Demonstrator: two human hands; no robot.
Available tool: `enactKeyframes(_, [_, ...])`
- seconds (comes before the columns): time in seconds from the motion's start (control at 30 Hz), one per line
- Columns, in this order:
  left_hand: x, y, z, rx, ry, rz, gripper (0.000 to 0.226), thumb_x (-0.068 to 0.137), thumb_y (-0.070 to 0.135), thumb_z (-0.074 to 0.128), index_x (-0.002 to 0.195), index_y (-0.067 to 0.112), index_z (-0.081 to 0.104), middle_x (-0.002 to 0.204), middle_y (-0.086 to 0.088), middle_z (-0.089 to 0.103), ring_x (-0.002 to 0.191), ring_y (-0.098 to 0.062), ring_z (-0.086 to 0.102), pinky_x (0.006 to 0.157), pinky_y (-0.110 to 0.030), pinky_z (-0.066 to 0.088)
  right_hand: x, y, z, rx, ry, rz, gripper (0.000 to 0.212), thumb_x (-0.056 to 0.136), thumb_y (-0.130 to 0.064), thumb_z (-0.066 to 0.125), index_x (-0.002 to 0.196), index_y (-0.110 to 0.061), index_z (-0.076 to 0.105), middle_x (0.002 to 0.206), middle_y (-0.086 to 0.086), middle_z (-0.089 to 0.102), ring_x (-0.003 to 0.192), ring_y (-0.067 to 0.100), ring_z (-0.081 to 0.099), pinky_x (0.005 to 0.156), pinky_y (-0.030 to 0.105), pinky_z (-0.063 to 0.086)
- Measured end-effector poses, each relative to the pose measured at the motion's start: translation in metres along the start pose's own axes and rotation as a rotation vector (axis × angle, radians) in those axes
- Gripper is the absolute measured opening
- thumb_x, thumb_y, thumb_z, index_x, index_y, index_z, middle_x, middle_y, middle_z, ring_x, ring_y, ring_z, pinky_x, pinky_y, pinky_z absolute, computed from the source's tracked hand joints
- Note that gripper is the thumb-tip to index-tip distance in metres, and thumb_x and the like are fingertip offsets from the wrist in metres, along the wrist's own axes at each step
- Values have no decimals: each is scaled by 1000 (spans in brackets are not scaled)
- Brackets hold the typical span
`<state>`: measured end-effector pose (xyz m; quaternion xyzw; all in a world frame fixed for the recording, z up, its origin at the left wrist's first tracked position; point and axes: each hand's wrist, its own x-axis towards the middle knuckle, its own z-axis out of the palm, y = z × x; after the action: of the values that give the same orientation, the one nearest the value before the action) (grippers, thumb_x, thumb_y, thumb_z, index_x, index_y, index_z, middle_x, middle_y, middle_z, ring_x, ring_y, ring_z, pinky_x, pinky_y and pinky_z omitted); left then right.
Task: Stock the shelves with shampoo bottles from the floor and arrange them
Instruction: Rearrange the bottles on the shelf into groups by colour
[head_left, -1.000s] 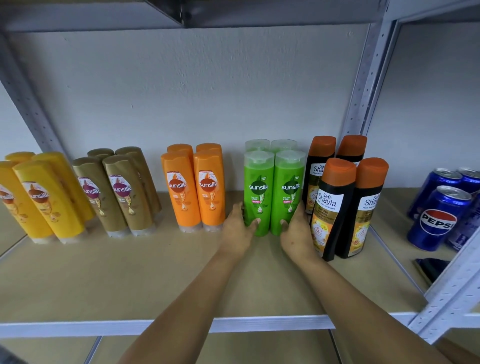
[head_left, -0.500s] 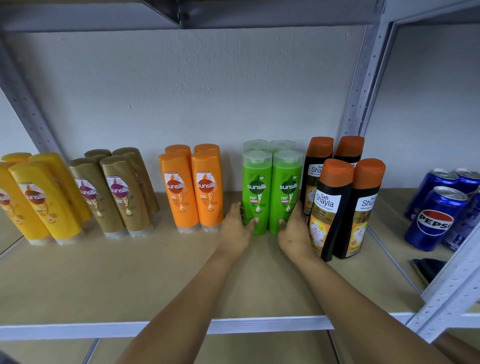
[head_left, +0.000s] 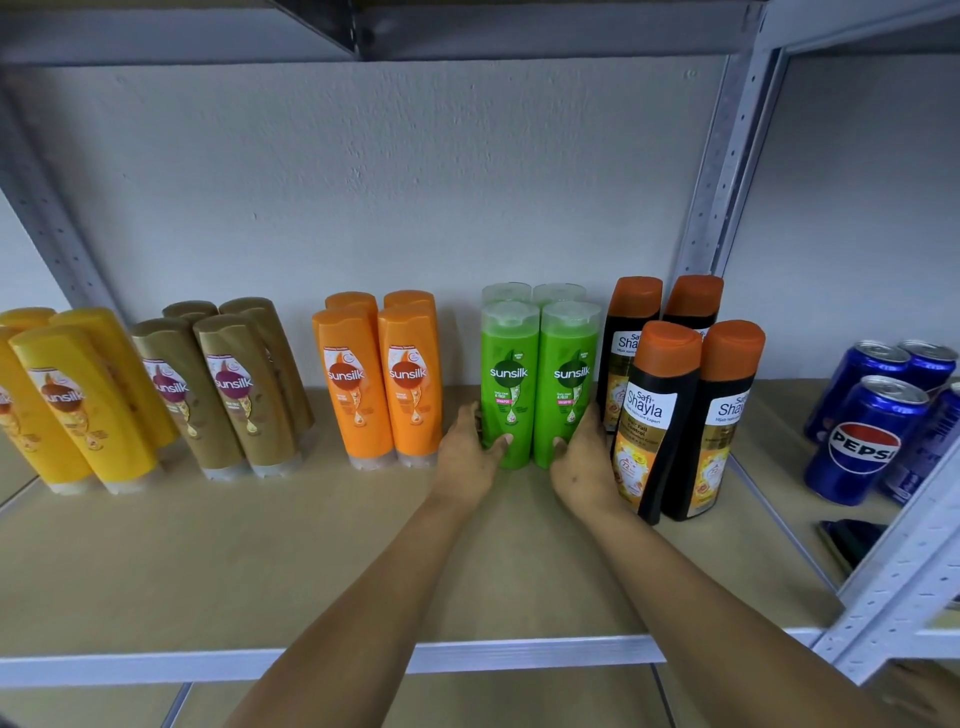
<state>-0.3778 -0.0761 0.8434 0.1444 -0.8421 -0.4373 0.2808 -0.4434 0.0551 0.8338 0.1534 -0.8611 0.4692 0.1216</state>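
Green Sunsilk shampoo bottles (head_left: 540, 379) stand upright in a tight block at the middle of the wooden shelf (head_left: 260, 561). My left hand (head_left: 467, 457) grips the left front bottle low down, thumb across its front. My right hand (head_left: 584, 460) grips the right front bottle the same way. Orange Sunsilk bottles (head_left: 384, 379) stand to the left, then brown ones (head_left: 223, 395) and yellow ones (head_left: 78, 405). Black Safi Shayla bottles (head_left: 685, 415) with orange caps stand just right of my right hand.
Blue Pepsi cans (head_left: 872, 431) sit in the neighbouring bay on the right, behind a grey perforated upright (head_left: 893, 577). A dark flat object (head_left: 852, 540) lies in front of the cans. A metal rail (head_left: 130, 667) edges the shelf front; another shelf hangs overhead.
Both hands stay on the green bottles. The view has shifted slightly; the bottles and hands show no clear movement.
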Motion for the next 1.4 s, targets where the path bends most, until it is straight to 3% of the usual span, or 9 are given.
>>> enactKeyframes(0.8, [2,5,-2,-2,-38,-44,48,85,15,70,126,7,47,120,-8,63,108,-21,61,87,-24,47,3,-1,0,-19,-37,40,79,86,-9,58,150,-9,12,147,16,36,136,33,33,114,45,28])
enactKeyframes(1.0, [-14,6,-3,91,-56,-1,53,87,17,64,134,9,41,124,-11,59,113,-28,57,92,-37,48,-6,-2,-4,31,-82,29,78,80,-18,61,145,-11,19,140,16,43,131,33,40,110,47,33])
enactKeyframes(1.1, [-26,7,-7,135,-74,63,60,87,15,62,141,9,37,131,-11,53,120,-26,50,98,-34,43,-14,-2,-10,25,-106,-1,75,75,-30,58,141,-14,27,134,12,48,127,29,44,108,45,36])
enactKeyframes(1.23, [-43,8,-18,279,-129,121,58,90,22,57,143,9,37,142,-12,43,129,-28,42,104,-33,35,-39,-14,-35,-60,-188,-94,58,86,-19,60,138,-8,38,132,15,47,126,29,42,106,32,33])
enactKeyframes(1.4, [-69,12,-30,373,-134,182,51,94,30,53,140,10,43,146,-12,39,137,-27,33,112,-33,26,-78,-20,-80,-155,-318,-121,53,95,-33,52,140,-8,39,139,11,43,130,25,40,102,28,32])
